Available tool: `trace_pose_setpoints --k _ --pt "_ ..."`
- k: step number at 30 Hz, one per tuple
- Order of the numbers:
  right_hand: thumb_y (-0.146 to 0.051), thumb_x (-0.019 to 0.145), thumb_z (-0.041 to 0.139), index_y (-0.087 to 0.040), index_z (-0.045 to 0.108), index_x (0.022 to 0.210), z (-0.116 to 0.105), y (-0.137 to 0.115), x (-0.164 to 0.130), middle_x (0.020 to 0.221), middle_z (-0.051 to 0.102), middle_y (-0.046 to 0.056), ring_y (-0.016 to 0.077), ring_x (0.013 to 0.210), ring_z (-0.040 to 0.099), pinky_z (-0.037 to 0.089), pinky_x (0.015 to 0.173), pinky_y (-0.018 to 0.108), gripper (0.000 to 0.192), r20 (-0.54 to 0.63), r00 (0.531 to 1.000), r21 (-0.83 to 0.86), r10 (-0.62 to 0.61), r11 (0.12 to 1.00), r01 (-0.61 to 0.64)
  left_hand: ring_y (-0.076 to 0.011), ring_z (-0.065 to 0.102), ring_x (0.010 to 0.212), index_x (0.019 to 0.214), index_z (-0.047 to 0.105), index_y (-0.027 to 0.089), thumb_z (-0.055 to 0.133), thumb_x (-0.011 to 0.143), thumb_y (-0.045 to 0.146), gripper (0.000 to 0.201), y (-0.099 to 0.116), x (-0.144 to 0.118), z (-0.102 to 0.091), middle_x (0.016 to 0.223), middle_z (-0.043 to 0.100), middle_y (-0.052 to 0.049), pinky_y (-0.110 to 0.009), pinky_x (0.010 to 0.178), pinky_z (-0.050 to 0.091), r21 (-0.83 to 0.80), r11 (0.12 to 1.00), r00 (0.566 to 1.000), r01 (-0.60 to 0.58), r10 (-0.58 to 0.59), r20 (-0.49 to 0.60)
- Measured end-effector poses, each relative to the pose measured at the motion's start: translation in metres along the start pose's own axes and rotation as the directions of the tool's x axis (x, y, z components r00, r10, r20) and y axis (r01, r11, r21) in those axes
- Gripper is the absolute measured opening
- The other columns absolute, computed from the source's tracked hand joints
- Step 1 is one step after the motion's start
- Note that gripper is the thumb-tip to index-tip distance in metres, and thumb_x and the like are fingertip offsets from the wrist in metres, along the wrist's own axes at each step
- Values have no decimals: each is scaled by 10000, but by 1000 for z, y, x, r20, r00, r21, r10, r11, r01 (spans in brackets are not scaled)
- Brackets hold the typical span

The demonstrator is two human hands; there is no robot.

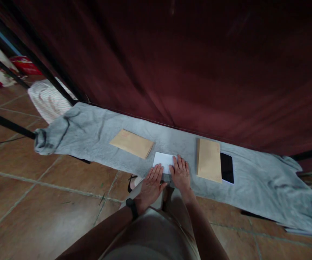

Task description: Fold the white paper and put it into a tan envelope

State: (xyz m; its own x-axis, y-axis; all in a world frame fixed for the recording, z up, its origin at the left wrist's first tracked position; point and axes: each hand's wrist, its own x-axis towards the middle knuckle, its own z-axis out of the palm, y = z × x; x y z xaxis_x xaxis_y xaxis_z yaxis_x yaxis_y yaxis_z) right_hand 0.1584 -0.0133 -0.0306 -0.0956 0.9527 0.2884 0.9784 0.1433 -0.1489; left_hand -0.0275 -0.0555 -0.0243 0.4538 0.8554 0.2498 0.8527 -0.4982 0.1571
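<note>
Nearest the camera, both hands lie flat and palm-down at the front edge of the bench [96,133], which is draped in a grey cloth. The left hand [152,184] has its fingers [157,171] stretched out and together, their tips resting on the near left corner of a white sheet of paper [163,160]. The right hand [181,174] sits just beside it, fingers spread slightly, covering the sheet's right edge. Neither hand grips anything; both only press down. The paper lies straight ahead of the fingertips, its long axis running roughly left to right, with both hands equally near.

Further out, one tan envelope [132,143] lies to the left of the sheet, angled. Another tan envelope [209,159] lies to the right, lengthwise away from the person, with a dark phone [227,168] touching its right side. A maroon curtain [199,65] hangs behind.
</note>
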Motion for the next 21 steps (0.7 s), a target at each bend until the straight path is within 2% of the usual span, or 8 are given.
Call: trace_pose_setpoints --k 3,6,9,12,17,21 --pt "-383 1064 411 -127 456 1536 2 1 -1 1598 428 184 327 1451 413 300 1187 521 539 0 1000 -1 -1 1000 1 -286 399 1492 1510 447 75 395 1057 424 574 -8 5 -5 1563 477 -192 -473 1224 334 -20 1000 1000 7 -6 23" --pt "-383 1063 410 -132 441 1546 4 1 -2 1601 423 185 322 1462 399 298 1190 527 545 -8 1000 4 3 1000 -3 -266 458 1452 1461 514 98 369 1066 360 495 -17 28 -11 1520 536 -171 -447 1210 358 -42 999 998 -10 13 57" --pt "-385 1064 406 -139 427 1555 6 2 -2 1606 414 187 319 1466 396 298 1191 533 550 -17 1000 14 4 1000 -4 -260 388 1496 1491 477 85 350 1059 281 491 -24 59 -10 1580 466 -162 -426 1215 343 -40 998 997 54 -51 61" --pt "-377 1067 402 -147 422 1557 7 2 -2 1609 409 188 315 1461 405 310 1182 539 542 -13 1000 22 -1 1000 1 -293 390 1491 1485 478 64 374 1046 277 499 -29 81 -6 1559 479 -197 -474 1207 332 -42 995 991 94 -89 101" --pt "-374 1066 418 -149 422 1556 5 2 -2 1606 416 184 313 1467 400 307 1183 536 539 11 1000 23 5 1000 -5 -322 471 1408 1433 530 106 475 1011 257 452 -36 94 -12 1482 543 -191 -473 1149 376 -62 995 988 77 -67 142" --pt "-374 1068 407 -151 410 1561 4 1 -2 1612 405 189 313 1470 392 297 1184 545 541 21 1000 25 7 1000 -7 -331 549 1271 1310 604 131 585 942 203 376 -38 108 -23 1338 604 -178 -472 1057 439 -81 993 978 87 -70 196"
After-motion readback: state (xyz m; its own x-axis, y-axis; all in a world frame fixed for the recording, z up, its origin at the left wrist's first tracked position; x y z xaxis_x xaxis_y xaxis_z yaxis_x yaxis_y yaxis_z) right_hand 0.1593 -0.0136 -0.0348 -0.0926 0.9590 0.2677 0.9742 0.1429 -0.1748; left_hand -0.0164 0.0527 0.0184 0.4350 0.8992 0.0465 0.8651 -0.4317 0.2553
